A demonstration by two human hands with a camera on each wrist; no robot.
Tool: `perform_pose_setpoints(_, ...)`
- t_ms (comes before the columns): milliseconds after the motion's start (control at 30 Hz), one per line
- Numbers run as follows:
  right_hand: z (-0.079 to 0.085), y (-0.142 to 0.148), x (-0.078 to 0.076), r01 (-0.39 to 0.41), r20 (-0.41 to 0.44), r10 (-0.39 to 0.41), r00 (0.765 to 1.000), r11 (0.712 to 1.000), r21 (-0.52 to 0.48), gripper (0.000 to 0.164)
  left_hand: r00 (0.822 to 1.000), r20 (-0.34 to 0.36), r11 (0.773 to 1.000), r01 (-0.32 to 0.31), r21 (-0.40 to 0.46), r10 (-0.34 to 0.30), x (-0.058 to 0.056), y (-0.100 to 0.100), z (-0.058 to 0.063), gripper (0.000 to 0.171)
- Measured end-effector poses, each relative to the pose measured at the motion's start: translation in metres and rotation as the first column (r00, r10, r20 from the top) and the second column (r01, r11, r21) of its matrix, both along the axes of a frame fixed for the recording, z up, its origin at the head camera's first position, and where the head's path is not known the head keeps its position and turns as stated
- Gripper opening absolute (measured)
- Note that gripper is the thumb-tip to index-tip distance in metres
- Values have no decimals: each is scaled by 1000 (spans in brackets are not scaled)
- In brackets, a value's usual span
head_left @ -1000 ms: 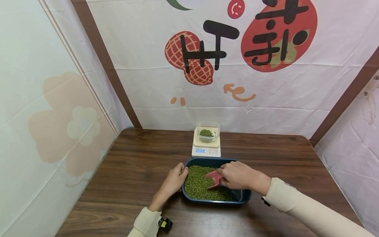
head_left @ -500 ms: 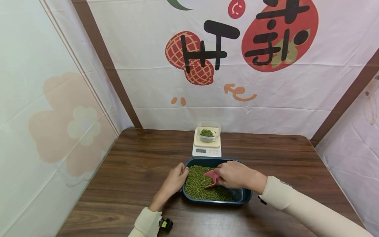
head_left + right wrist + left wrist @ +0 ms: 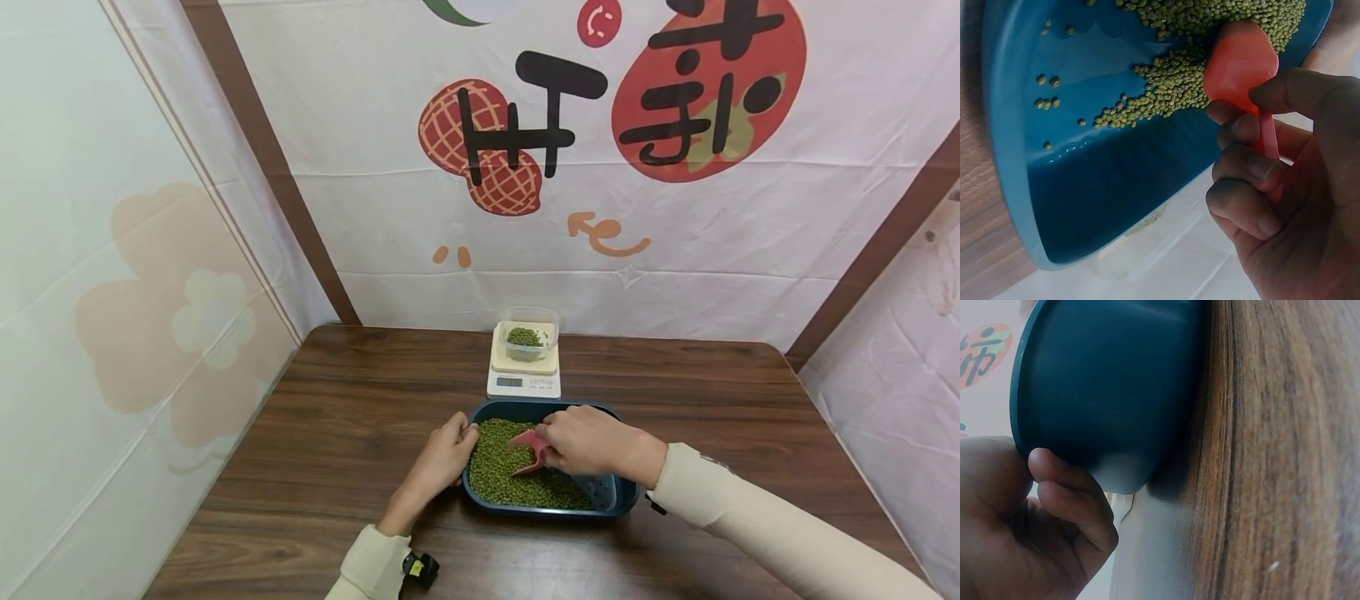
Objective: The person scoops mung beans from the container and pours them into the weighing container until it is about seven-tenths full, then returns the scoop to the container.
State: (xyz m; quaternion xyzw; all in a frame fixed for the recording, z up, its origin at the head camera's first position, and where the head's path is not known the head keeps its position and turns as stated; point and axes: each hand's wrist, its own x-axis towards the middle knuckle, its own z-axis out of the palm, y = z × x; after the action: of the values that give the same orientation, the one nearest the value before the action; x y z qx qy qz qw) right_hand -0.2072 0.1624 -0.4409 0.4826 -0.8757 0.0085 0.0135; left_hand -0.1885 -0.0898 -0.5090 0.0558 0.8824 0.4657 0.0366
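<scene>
A blue basin (image 3: 540,513) on the table holds a bed of mung beans (image 3: 495,467). My left hand (image 3: 444,454) pinches its left rim between thumb and curled fingers, as the left wrist view also shows. In my right hand (image 3: 588,442) is a small pink scoop (image 3: 531,450), its handle (image 3: 1267,134) gripped by thumb and fingers. The bowl of the scoop lies in the beans, facing left. Toward the basin's right end the floor shows, with a few loose beans (image 3: 1047,103) on it.
Behind the basin stands a white kitchen scale (image 3: 523,385), its display digits unreadable. On it sits a clear plastic container (image 3: 528,333) with a small heap of beans. The brown wooden table (image 3: 360,375) meets a printed cloth backdrop (image 3: 420,300) at the back.
My right hand has pushed the scoop leftward into the beans, showing more bare floor at the right of the basin. The scale's display backlight has gone dark. My left hand stays put.
</scene>
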Motion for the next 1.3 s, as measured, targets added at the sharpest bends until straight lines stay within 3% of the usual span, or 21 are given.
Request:
perform_pose_setpoints(200, -1, -4, -1, 23, 46, -24, 999, 999, 26, 11, 1000, -2, 1000, -5, -4, 5, 0, 0, 1, 28)
perform_pose_setpoints(1300, -5, -26, -4, 16, 43, -17, 999, 999, 43, 12, 1000, -4, 1000, -10, -16, 10, 0, 1, 1, 28)
